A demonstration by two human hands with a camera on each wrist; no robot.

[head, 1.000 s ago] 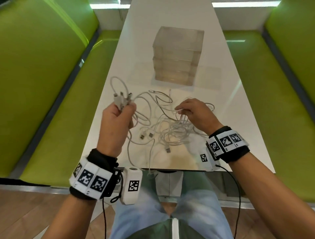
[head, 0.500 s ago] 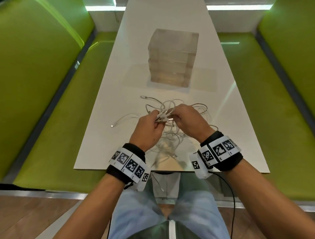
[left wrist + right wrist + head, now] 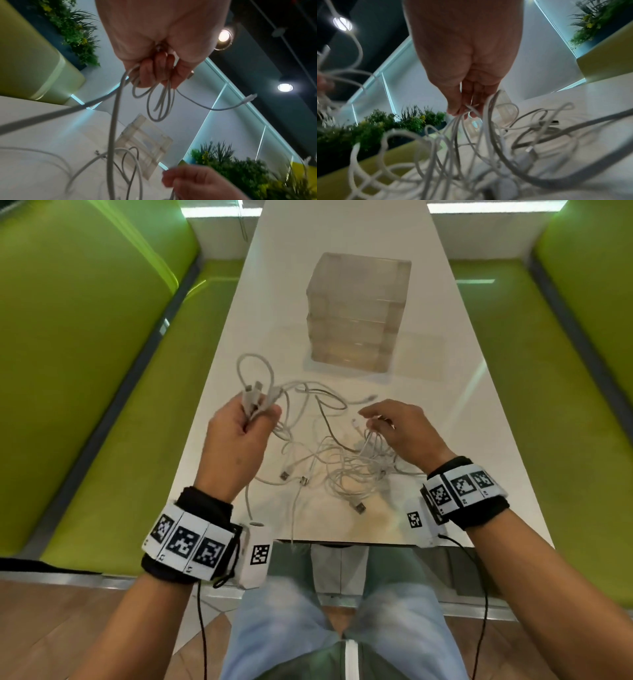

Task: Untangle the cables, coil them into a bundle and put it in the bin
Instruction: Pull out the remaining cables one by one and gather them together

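Clearly the untangling is under way: the left hand (image 3: 239, 433), raised, grips several plug ends, while the right hand (image 3: 400, 429) pinches strands of the cables (image 3: 329, 460) heaped between and below both. Next, I judge, another end must be teased free. Beyond the hands stands the clear bin (image 3: 356, 309); crossings stay indistinct.

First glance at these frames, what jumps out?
A tangle of white cables sprawls over the near end of the white table. The left hand holds a raised bunch of cable ends; the right hand pinches strands above the pile. Farther back stands a clear bin.
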